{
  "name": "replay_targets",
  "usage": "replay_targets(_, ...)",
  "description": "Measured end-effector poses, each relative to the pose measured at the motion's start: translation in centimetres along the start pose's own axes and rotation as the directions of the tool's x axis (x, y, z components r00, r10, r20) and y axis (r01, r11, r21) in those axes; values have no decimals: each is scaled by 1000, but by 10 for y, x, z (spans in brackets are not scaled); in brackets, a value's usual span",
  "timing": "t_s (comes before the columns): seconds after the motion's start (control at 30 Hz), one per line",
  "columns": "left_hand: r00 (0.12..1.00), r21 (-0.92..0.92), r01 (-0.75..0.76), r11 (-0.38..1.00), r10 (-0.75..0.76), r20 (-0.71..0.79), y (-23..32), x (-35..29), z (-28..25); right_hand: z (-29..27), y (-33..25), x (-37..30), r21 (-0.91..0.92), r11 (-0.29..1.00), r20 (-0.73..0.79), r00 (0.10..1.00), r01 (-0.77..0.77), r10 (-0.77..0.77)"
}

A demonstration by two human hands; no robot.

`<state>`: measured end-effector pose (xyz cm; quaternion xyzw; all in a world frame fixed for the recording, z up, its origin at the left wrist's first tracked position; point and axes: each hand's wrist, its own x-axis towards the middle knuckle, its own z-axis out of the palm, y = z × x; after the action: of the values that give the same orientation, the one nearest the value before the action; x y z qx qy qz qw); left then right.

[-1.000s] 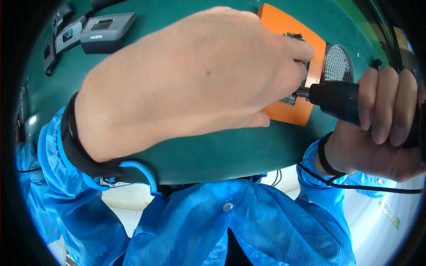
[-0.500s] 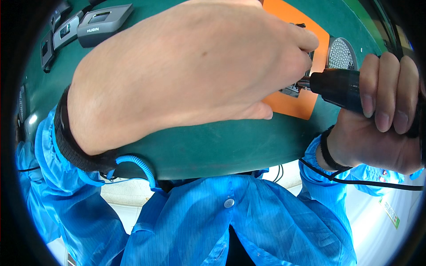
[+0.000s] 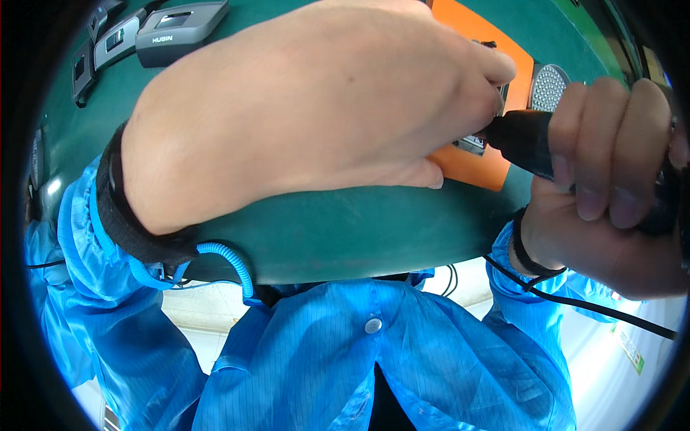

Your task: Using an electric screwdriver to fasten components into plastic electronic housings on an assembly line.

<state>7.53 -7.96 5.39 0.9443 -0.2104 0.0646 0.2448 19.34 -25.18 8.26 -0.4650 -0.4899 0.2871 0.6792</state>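
My left hand [image 3: 338, 108] reaches across the middle, back upward, over an orange mat [image 3: 478, 171]. Its curled fingers close around a small part with silvery metal edges [image 3: 471, 146], mostly hidden beneath the hand. My right hand [image 3: 611, 154] is wrapped around a black electric screwdriver [image 3: 521, 140], held almost level from the right. The tool's nose is right against the left hand's fingers. Its bit is out of sight, so contact with the part cannot be seen.
A grey tray with a silvery dotted surface [image 3: 550, 87] sits right of the mat. Several grey housings with square windows [image 3: 180, 36] are at the back left of the green table [image 3: 323, 237]. A coiled blue cord [image 3: 226, 255] hangs by my left wristband, a black cable [image 3: 604, 310] below my right.
The screwdriver has moved left toward my left hand, and its metal shaft no longer shows. My right hand has shifted left with it. My left hand stays nearly in place.
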Motion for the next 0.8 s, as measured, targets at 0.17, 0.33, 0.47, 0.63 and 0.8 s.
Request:
replay_targets(0.17, 1000, -7, -18, 1000, 18, -8, -4, 4, -4, -1, -16, 1, -45, 999, -4, 1000, -5, 5)
replay_targets(0.33, 982, 10, -19, 1000, 17, 189, -8, 13, -12, -3, -15, -4, 5, 998, -118, 991, 68, -67)
replay_targets(0.47, 935, 36, -338, 940, 340, -97, -22, 23, -3, -32, -57, -41, 93, 958, -345, 912, 271, -224)
replay_targets(0.63, 952, -812, 38, 583, -269, -148, 9, 18, -36, -53, -86, -79, 74, 941, -482, 837, 332, -257)
replay_targets(0.8, 863, -914, 331, 234, -468, 193, 24, 15, -72, -48, -80, -101, -38, 963, -591, 771, 267, -237)
